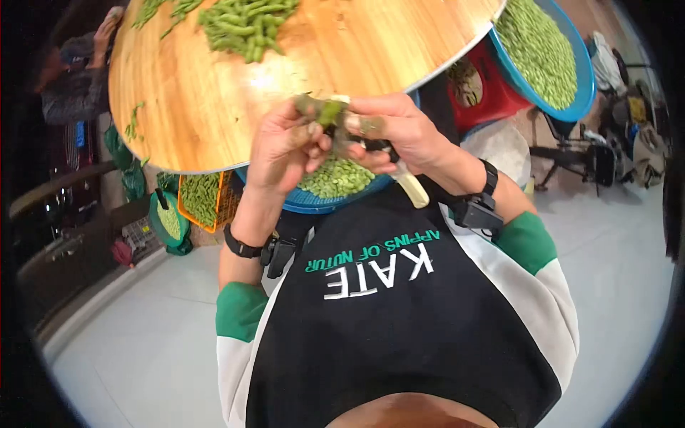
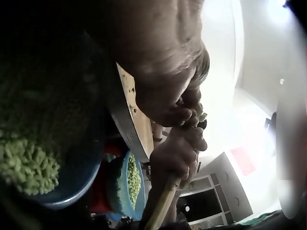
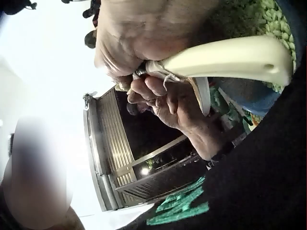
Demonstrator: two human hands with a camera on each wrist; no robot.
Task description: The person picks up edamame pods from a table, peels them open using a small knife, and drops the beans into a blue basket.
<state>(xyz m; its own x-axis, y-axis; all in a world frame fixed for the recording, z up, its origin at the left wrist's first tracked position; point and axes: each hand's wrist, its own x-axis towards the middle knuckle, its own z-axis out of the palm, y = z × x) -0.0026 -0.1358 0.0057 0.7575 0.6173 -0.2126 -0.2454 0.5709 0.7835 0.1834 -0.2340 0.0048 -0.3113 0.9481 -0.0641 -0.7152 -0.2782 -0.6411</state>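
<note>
Above a blue basin (image 1: 321, 207) of shelled beans (image 1: 337, 180), both hands meet. A green pod (image 1: 331, 113) is pinched between thumb and finger of the left hand (image 1: 280, 146). The right hand (image 1: 407, 135) has its fingers curled round a tool, whose cream handle (image 1: 412, 189) sticks out below the palm toward the body; the tool's working end is hidden. In the left wrist view the left hand (image 2: 165, 81) touches the right hand (image 2: 175, 155). The right wrist view shows the handle (image 3: 230, 60) under the right hand (image 3: 144, 38), with the left hand (image 3: 180, 108) close by.
Whole pods (image 1: 248, 27) lie on the round wooden table (image 1: 328, 64). A large blue basin (image 1: 585, 89) of shelled beans stands at the upper right beside a red stool (image 1: 486, 96). On the left are an orange crate (image 1: 222, 207) of pods and a green bowl (image 1: 171, 217).
</note>
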